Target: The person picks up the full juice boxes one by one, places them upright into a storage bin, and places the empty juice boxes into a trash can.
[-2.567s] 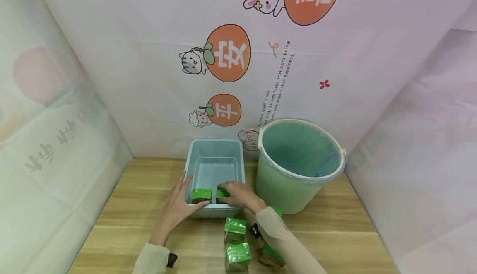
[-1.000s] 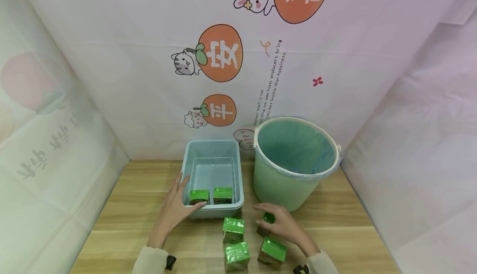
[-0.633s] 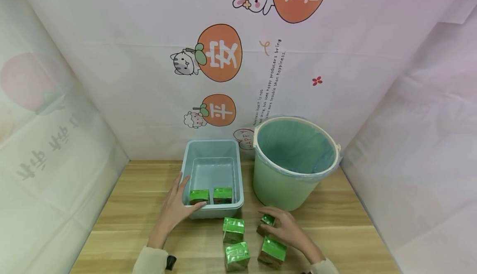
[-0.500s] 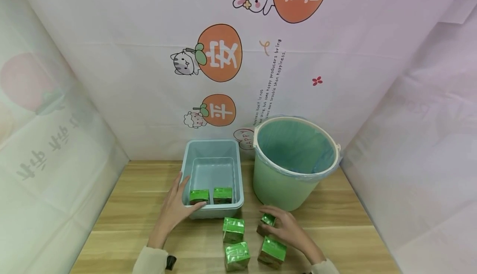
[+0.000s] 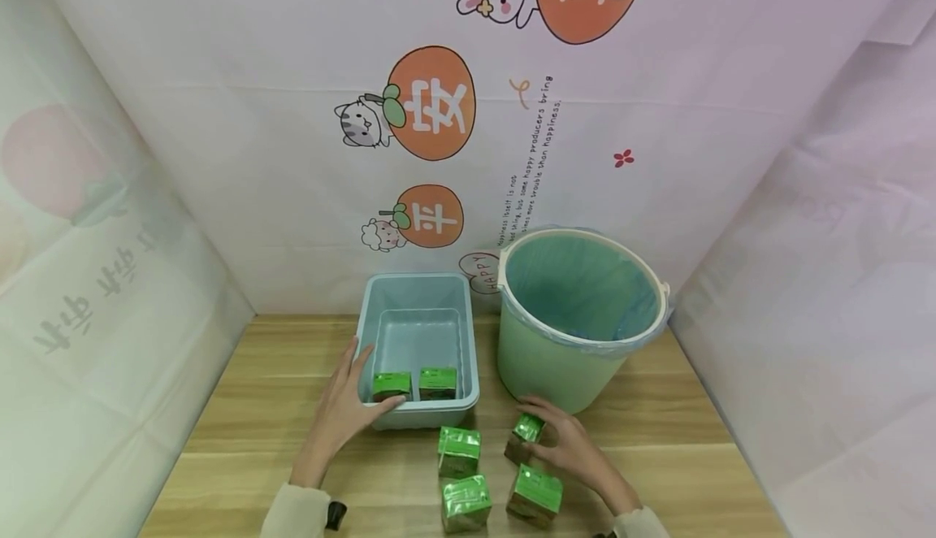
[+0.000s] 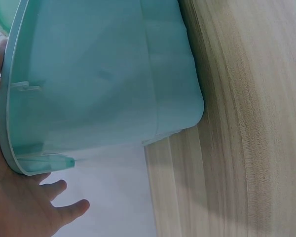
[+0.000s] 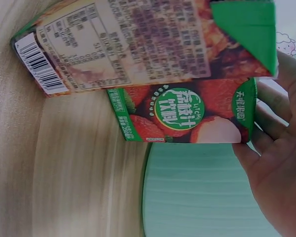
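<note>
My right hand (image 5: 569, 443) pinches the top of a lychee juice carton (image 5: 524, 438) standing on the table, left of and in front of the bucket. In the right wrist view, the fingers and thumb of the right hand (image 7: 278, 143) are at the green top of this carton (image 7: 187, 113). My left hand (image 5: 342, 408) rests at the front left corner of a light blue plastic bin (image 5: 471, 359), its fingers spread over the rim. Inside the bin, along its front wall, stand a left carton (image 5: 392, 386) and a right carton (image 5: 438, 383).
More green-topped cartons stand nearby: one before the bin (image 5: 459, 451), another closer (image 5: 465, 504), and one beside it (image 5: 535, 495). A pale green bucket (image 5: 556, 371) with a liner stands right of the bin. Printed cloth walls (image 5: 307, 197) enclose the wooden table (image 5: 234, 440).
My right hand has left the right carton inside the bin and moved right to the carton by the bucket, its fingers closing around it. My left hand stays at the bin's corner.
</note>
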Demonstrator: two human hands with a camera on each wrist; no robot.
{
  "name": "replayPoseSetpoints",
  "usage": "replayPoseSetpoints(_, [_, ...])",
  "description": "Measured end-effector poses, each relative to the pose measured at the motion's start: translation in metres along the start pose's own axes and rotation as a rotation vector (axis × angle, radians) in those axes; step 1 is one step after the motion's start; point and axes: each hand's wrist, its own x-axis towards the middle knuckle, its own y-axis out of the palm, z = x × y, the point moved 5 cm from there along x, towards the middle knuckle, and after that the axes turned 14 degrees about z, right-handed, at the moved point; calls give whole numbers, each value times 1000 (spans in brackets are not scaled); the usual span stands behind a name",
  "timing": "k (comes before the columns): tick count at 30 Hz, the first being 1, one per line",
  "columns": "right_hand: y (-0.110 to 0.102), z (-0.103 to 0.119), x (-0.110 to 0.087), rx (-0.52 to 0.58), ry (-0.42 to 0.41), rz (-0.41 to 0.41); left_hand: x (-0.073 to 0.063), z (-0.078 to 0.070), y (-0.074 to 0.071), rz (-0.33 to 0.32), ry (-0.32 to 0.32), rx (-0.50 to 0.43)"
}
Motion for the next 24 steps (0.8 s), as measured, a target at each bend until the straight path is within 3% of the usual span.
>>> replayPoseSetpoints(10, [5, -13, 0, 135, 90, 46, -1, -1, -1, 4, 10, -4])
replayPoseSetpoints(16, [6, -15, 0, 117, 82, 87, -1, 0, 1, 2, 3, -5])
replayPoseSetpoints(24, [5, -19, 3, 112, 99, 79, 0, -1, 0, -16, 21, 3])
